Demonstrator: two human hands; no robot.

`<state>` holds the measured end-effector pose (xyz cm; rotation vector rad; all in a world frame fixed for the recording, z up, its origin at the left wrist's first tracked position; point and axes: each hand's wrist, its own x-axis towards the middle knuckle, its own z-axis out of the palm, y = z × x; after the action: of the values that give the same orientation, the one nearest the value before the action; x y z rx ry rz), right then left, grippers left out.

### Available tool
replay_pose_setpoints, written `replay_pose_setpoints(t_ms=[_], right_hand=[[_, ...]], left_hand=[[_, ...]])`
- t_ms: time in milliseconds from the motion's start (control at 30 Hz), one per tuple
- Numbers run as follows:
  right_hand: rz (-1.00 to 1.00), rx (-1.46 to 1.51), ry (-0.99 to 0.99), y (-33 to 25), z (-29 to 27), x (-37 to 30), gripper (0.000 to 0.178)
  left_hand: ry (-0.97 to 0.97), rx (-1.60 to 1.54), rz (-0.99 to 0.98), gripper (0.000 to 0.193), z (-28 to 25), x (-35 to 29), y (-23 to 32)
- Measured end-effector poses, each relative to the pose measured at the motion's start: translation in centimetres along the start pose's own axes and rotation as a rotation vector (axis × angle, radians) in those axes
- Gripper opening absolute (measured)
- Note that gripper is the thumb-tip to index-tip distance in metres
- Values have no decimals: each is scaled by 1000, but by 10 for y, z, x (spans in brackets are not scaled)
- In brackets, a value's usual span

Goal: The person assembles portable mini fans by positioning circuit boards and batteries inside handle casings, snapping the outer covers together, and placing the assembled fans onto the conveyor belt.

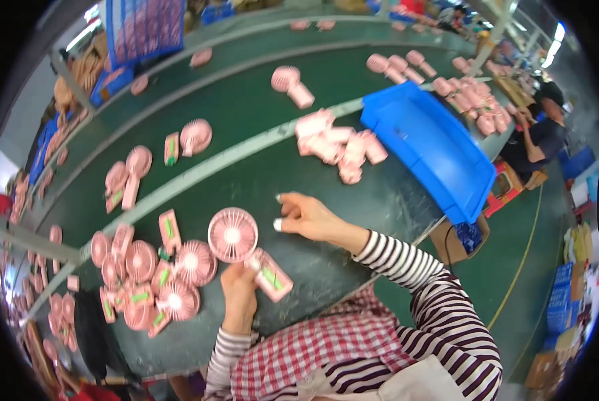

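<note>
My left hand [239, 294] is closed around the neck of a pink handheld fan [233, 234]. Its round grille points away from me, and its handle [273, 275], showing a green strip, tilts to the lower right. To the right of that fan my right hand [313, 217] hovers above the bench with thumb and a finger apart, white covers on the tips and nothing visible between them. Beside my left hand lies a heap of similar pink fans [178, 299], several with green strips. Farther off, a pile of pink fan parts [339, 144] rests near the blue bin.
A blue plastic bin [439, 150] stands at the right of the green bench [212, 334]. Beyond a metal rail [239, 150], more fans [286, 79] lie on a green conveyor [236, 87]. A person [543, 134] sits at the far right. An open cardboard box [450, 247] is below the bench edge.
</note>
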<state>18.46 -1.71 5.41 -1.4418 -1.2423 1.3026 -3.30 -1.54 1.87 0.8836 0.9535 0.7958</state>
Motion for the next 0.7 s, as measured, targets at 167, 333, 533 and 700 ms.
replay_pose_setpoints(t_ms=[167, 333, 533, 700], right_hand=[[-258, -1045, 643, 0, -115, 79, 66], [144, -1051, 516, 0, -131, 113, 69], [-183, -1167, 150, 3, -71, 90, 56], [-475, -1142, -72, 29, -26, 56, 59]], left_hand=[[-75, -26, -126, 20, 5, -5, -12], [-73, -38, -153, 19, 5, -4, -15], [-117, -74, -167, 19, 2, -4, -5], [-69, -101, -195, 20, -8, -2, -13]])
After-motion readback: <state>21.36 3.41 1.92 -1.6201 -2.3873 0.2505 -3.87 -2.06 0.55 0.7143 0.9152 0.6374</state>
